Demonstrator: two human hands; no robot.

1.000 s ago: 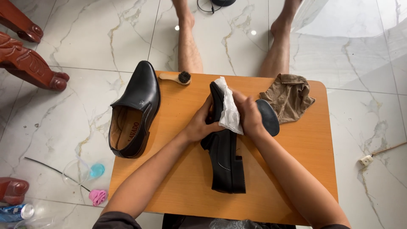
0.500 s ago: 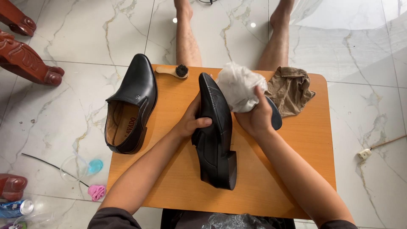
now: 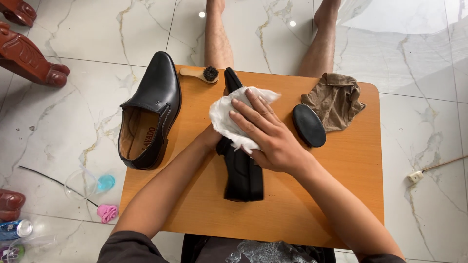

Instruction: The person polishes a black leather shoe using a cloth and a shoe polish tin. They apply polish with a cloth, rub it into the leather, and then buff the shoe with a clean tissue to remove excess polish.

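While pressed under the right hand [image 3: 270,139] (fingers spread), white cloth [image 3: 225,118] over black shoe [image 3: 242,170], left hand hidden

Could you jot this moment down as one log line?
right hand: pressing white cloth on black shoe | left hand: steadying shoe, mostly hidden | table: second shoe, brushes
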